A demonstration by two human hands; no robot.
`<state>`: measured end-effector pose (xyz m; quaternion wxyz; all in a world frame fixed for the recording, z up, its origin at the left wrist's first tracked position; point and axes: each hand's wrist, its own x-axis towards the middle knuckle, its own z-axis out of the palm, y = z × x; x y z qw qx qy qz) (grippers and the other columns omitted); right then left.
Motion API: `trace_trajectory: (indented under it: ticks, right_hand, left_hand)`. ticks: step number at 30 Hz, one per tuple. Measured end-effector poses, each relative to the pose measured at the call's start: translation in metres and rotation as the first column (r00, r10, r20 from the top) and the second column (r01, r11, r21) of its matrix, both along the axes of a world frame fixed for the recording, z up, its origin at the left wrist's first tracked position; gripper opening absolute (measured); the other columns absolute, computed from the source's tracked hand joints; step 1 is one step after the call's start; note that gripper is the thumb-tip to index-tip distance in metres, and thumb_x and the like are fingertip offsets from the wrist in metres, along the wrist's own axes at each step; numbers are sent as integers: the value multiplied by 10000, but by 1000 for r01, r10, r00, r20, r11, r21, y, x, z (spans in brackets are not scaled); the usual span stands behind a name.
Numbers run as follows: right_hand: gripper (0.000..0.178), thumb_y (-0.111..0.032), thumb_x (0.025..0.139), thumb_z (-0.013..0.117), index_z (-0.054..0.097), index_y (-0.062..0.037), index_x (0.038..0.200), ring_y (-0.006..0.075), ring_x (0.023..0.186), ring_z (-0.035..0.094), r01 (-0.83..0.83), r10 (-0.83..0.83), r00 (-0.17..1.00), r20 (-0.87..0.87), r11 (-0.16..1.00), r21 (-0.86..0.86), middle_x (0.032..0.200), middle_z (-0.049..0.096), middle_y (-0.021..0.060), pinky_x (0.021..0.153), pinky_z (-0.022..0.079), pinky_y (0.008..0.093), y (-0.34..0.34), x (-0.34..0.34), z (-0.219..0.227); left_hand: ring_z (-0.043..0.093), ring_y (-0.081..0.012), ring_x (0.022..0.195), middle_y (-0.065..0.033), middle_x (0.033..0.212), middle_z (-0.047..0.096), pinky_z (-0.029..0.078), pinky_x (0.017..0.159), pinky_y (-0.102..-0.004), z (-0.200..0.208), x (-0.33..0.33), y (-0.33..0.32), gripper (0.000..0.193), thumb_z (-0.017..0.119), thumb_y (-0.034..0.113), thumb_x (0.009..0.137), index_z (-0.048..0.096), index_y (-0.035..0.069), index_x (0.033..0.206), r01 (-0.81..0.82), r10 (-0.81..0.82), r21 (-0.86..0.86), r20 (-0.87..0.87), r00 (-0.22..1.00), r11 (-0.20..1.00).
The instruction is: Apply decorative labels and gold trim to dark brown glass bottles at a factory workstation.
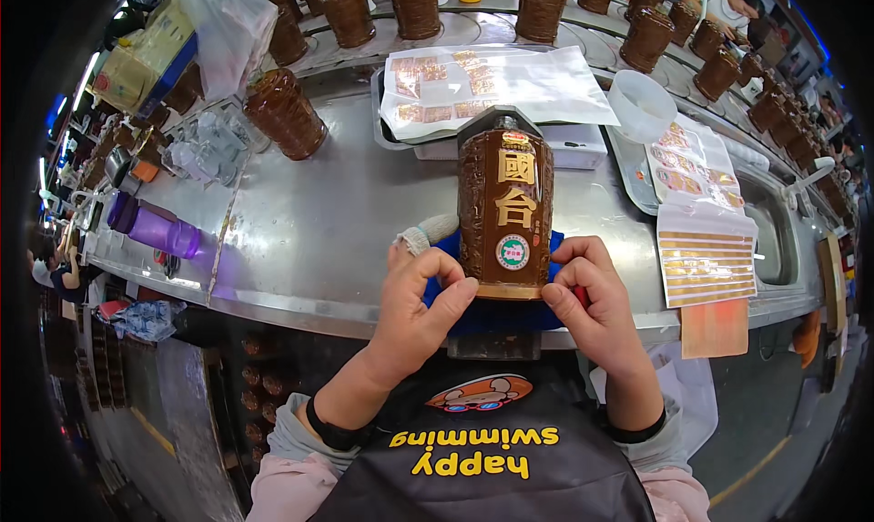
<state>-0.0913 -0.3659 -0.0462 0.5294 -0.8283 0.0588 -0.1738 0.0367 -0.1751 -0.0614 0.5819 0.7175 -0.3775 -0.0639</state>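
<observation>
**Hands (pixel 506 290) at both lower corners of brown bottle (pixel 501 190)**

Left hand (pixel 414 304): wrist bent inward, thumb and index close together, thumb tip at bottle's lower left corner. White finger cover (pixel 431 233) on 1 finger, along bottle's left side. Right hand (pixel 596 299): mirrors it at lower right corner, fingers curled, thumb tip by end of gold band (pixel 510 292). Cannot tell if either hand pinches the band or just presses it. Forearms angle in from below, 1 dark band at each wrist.

Bottle sits front and center, over blue cloth (pixel 501 320) at near edge of steel table (pixel 309 240), neck away from person, decorated front facing camera.

Just beyond neck: label sheet (pixel 510 90) on a tray, partly blocked by bottle. Right: clear tub (pixel 642 108), strip sheet (pixel 707 263), orange card (pixel 715 329), then sink (pixel 776 240). Left, well apart: another brown bottle (pixel 287 117), purple flask (pixel 164 229), plastic bag (pixel 223 35). More brown bottles (pixel 414 8) line the far side.
</observation>
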Motion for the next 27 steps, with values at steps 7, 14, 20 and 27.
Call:
trace_trajectory:
  ticks: [7, 14, 20, 27]
  right_hand:
    - [141, -81, 858, 659, 555, -4, 799, 181, 893, 490, 3, -2, 1000, -9, 998, 69, 1043, 483, 119, 776, 408, 265, -5, -2, -10]
    - [125, -98, 880, 628, 555, -9, 831, 176, 919, 483, -26, 34, 998, -54, 988, 152, 1090, 479, 122, 803, 399, 264, -8, -4, -11]
    - [199, -178, 946, 537, 565, 2, 863, 182, 997, 472, -51, 76, 995, -65, 942, 331, 1116, 467, 128, 848, 401, 281, -11, -3, -12]
    - [259, -223, 882, 665, 550, -10, 791, 212, 1059, 459, -20, 21, 1000, -12, 992, 125, 1103, 452, 146, 872, 401, 306, -2, 3, -4]
  left_hand:
    - [438, -231, 842, -49, 732, 522, 318, 850, -367, 5, -3, -2, 178, 679, 177, 816, 550, 83, 737, -26, 23, 45, 59, 998, 999]
    - [443, -238, 811, -54, 718, 519, 310, 837, -375, 8, -2, -5, 200, 692, 180, 800, 534, 85, 722, -21, 13, 61, 118, 993, 998]
    - [440, -251, 840, -55, 726, 517, 309, 846, -378, 7, -3, -4, 206, 695, 182, 798, 528, 87, 724, -37, 31, 58, 111, 993, 998]
    - [432, -259, 867, -54, 745, 510, 315, 850, -375, 3, -4, -5, 204, 692, 181, 806, 523, 87, 740, -36, 32, 33, 126, 992, 999]
